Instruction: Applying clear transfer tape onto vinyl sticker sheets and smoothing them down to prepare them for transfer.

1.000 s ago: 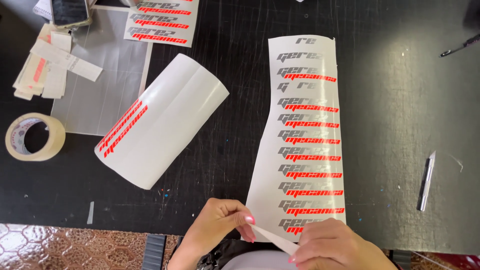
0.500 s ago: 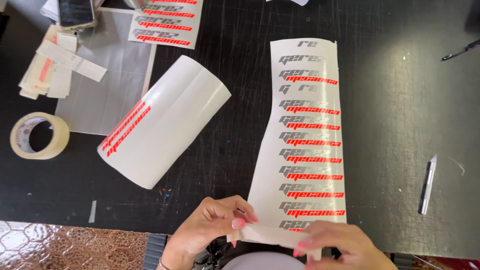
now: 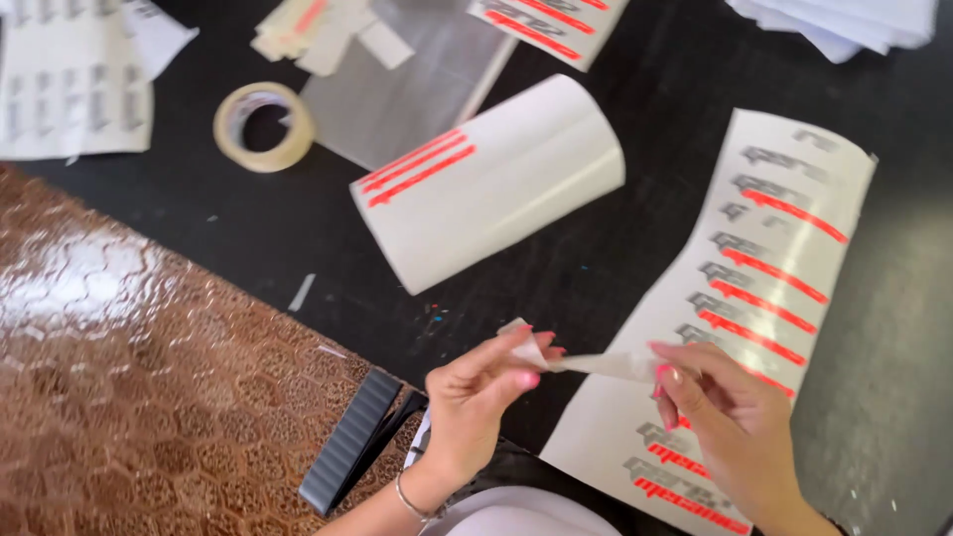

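Observation:
My left hand [image 3: 483, 392] and my right hand [image 3: 725, 422] pinch the two ends of a narrow whitish strip [image 3: 596, 363], stretched between them just above the near end of a long white decal sheet [image 3: 764, 298]. That sheet carries rows of grey and red decals and lies on the black table [image 3: 615, 268]. The left fingertips fold over the strip's left end; the right thumb and forefinger hold its right end.
A curled white sheet [image 3: 496, 184] with red stripes lies beyond my hands. A roll of tape [image 3: 263, 127] sits at the upper left, with paper scraps [image 3: 318, 25] and more decal sheets [image 3: 74, 89] behind. A brown patterned floor [image 3: 129, 397] lies left of the table edge.
The view has swung to the left and tilted, bringing the brown floor into sight. My hands have lifted the strip off the sheet's end and pulled it out between them.

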